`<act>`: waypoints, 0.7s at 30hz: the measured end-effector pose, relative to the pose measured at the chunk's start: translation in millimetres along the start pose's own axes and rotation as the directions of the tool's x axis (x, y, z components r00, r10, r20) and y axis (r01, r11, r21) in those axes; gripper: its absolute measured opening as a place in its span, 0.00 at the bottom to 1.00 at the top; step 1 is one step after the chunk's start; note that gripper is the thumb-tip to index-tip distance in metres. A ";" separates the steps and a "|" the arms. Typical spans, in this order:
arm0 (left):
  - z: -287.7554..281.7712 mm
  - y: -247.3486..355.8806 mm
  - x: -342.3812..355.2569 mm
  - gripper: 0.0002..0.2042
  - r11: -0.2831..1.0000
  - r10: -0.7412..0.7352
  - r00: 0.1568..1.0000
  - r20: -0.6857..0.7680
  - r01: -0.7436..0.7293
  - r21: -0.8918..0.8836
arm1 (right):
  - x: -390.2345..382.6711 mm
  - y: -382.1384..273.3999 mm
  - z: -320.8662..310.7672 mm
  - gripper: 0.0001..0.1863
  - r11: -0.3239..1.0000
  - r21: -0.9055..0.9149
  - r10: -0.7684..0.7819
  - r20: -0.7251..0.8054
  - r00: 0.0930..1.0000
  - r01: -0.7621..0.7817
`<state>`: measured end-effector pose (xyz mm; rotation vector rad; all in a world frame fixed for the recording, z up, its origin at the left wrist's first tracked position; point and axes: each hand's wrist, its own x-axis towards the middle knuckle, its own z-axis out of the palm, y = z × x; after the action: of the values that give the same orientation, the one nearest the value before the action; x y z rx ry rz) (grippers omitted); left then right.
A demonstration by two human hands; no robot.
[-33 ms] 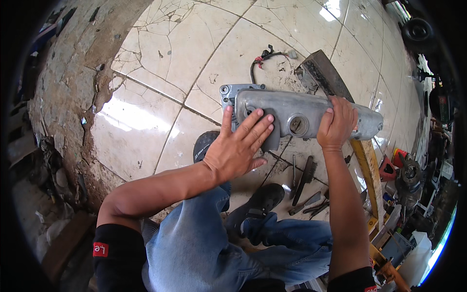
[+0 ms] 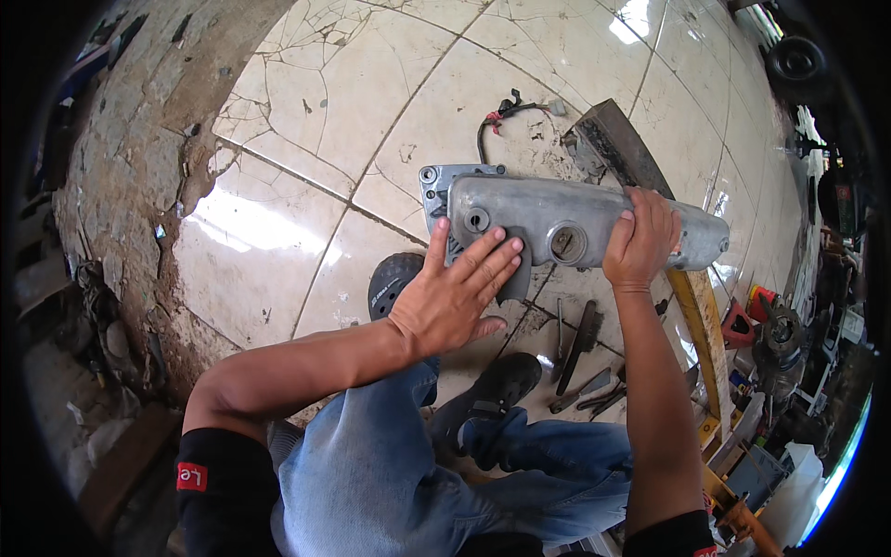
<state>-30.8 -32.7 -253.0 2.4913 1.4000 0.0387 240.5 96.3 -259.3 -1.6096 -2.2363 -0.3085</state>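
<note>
A long grey metal valve cover [image 2: 557, 200] lies across the view with a round filler opening in its middle. Its left part overlaps a flat cast-metal piece [image 2: 434, 186] with screw holes. My left hand [image 2: 452, 292] rests flat near the cover's left end, fingers spread and straight. Under those fingers is a dark grey sheet [image 2: 516, 281] that looks like sandpaper, its lower edge hanging past the cover. Toward the right end, my right hand [image 2: 640, 243] is closed around the cover, thumb on top. The surface beneath the sheet is hidden.
Behind the cover lies a wire harness [image 2: 492, 119]. A rusty metal bar [image 2: 622, 144] and a yellow beam [image 2: 703, 325] run along the right. Near my shoes [image 2: 506, 381] are a brush [image 2: 580, 343] and several hand tools. Cluttered parts [image 2: 780, 343] stand far right on the cracked tile floor.
My left hand and the grey sheet have slid slightly toward me, uncovering a round bolt hole at the cover's left end. My right hand keeps its grip.
</note>
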 end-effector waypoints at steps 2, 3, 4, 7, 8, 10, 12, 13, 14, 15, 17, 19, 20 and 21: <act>3.9 2.7 -6.9 0.39 0.999 0.047 0.999 -0.012 -0.047 -0.015 | -3.6 -1.6 -1.4 0.18 1.000 0.002 0.000 -0.004 1.000 0.000; 6.2 1.9 -5.6 0.39 0.999 0.032 0.999 -0.034 -0.032 -0.006 | 0.0 -1.8 -1.2 0.18 1.000 0.008 -0.003 -0.020 1.000 0.004; 0.8 -1.4 -0.8 0.39 1.000 0.015 0.998 -0.057 -0.014 0.005 | 3.3 -3.1 -1.1 0.18 1.000 0.016 -0.009 -0.039 0.999 0.009; -7.2 -9.6 11.7 0.39 0.998 -0.047 0.990 -0.134 0.052 0.030 | -0.9 -3.4 -1.8 0.17 1.000 0.023 -0.007 -0.021 1.000 0.008; -17.3 -16.0 21.8 0.39 0.994 -0.092 0.983 -0.161 0.099 0.036 | -1.6 -2.1 -1.3 0.17 1.000 0.019 -0.009 -0.027 1.000 0.009; -29.0 -30.6 43.5 0.38 0.979 -0.170 0.956 -0.241 0.192 0.068 | -2.5 -0.4 0.8 0.17 1.000 0.016 -0.014 -0.035 0.999 0.014; -38.9 -36.3 53.1 0.38 0.970 -0.197 0.960 -0.200 0.221 0.105 | -2.1 -0.7 0.0 0.18 1.000 0.022 -0.015 -0.023 1.000 0.015; -40.9 -37.1 55.3 0.37 0.965 -0.207 0.962 -0.179 0.231 0.124 | -2.4 -0.4 -0.7 0.18 1.000 0.022 -0.013 -0.018 1.000 0.013; -37.0 -38.4 53.7 0.35 0.970 -0.203 0.951 -0.234 0.227 0.082 | -2.1 -0.6 -0.9 0.18 1.000 0.022 -0.013 -0.020 1.000 0.013; -36.8 -40.3 53.3 0.34 0.973 -0.209 0.946 -0.246 0.228 0.049 | -1.4 -1.1 -0.8 0.18 1.000 0.021 -0.013 -0.022 1.000 0.014; -34.6 -42.7 51.8 0.31 0.974 -0.225 0.938 -0.266 0.227 -0.021 | -2.7 -0.4 -0.6 0.18 1.000 0.021 -0.014 -0.023 1.000 0.014; -31.2 -44.7 50.4 0.29 0.984 -0.167 0.946 -0.278 0.142 -0.107 | -2.1 0.4 -0.2 0.18 1.000 0.024 -0.016 -0.030 0.999 0.017; -30.9 -45.9 49.6 0.28 0.984 -0.139 0.948 -0.287 0.100 -0.148 | -1.6 -0.4 -0.7 0.18 1.000 0.023 -0.015 -0.030 0.999 0.016; -32.1 -46.6 47.0 0.28 0.985 -0.120 0.946 -0.303 0.076 -0.152 | -1.2 -2.0 -1.2 0.18 1.000 0.022 -0.014 -0.030 0.999 0.014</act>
<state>-49.8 37.0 -239.5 2.3708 1.5790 0.5121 239.1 94.1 -258.7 -1.5686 -2.2223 -0.3084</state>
